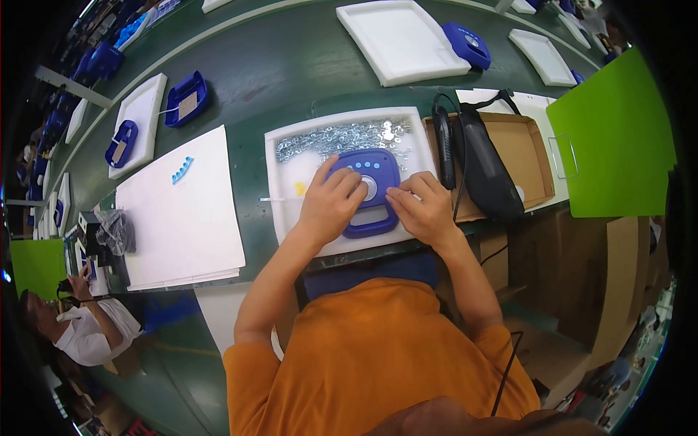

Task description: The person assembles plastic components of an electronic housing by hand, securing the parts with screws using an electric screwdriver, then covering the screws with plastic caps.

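Note:
A blue plastic housing (376, 159) lies in a white foam tray (349, 250) in front of me. It has a row of light blue buttons, a round silver dial (370, 188) and a rectangular window in its lower part. My left hand (329, 203) grips the left side of the housing, fingers bent over its face near the dial. At the right edge, my right hand (425, 209) is closed in a pinch; whatever is between those fingertips is too small to make out. Many small shiny pieces (305, 144) fill the tray's far part. A small yellow piece (299, 188) sits left of my left hand.
A cardboard box (538, 171) with a black pouch (487, 171) and cable stands right, beside a green panel (611, 138). White sheets (182, 225) bearing a light blue strip (182, 170) lie left. Beyond are foam trays (400, 43) and blue housings (187, 98). Another person (91, 327) sits far left.

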The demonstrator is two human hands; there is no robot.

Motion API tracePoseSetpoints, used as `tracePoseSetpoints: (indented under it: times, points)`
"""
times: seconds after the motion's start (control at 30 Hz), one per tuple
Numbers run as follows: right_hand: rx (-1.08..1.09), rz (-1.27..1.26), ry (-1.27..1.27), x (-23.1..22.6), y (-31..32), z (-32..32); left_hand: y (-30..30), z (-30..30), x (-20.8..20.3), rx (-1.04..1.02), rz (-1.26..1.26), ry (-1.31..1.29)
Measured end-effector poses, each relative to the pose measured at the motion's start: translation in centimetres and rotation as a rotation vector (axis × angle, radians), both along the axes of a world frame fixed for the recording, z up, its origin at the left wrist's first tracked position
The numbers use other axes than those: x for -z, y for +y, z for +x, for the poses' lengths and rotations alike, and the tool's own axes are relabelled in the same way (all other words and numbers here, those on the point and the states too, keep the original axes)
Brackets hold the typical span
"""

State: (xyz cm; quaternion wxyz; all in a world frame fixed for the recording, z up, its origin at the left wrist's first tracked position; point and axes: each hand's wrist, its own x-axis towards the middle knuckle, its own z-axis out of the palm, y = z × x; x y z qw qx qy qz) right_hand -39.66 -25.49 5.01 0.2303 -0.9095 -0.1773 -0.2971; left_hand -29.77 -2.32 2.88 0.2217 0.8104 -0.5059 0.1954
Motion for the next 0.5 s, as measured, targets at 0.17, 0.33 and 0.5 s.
tracePoseSetpoints:
  times: [0.17,0.33,0.5]
  points:
    - [0.008,0.027,-0.009,0.0,-0.4,-0.5,-0.1,-0.3,-0.4,0.027,0.079,-0.067]
    - [0.016,0.066,-0.006,0.4,-0.2,-0.5,0.3,-0.7,-0.4,0.04,0.093,-0.173]
    - [-0.025,0.059,0.064,0.8,0.7,-1.1,1.5,-1.1,-0.5,0.002,0.037,0.04]
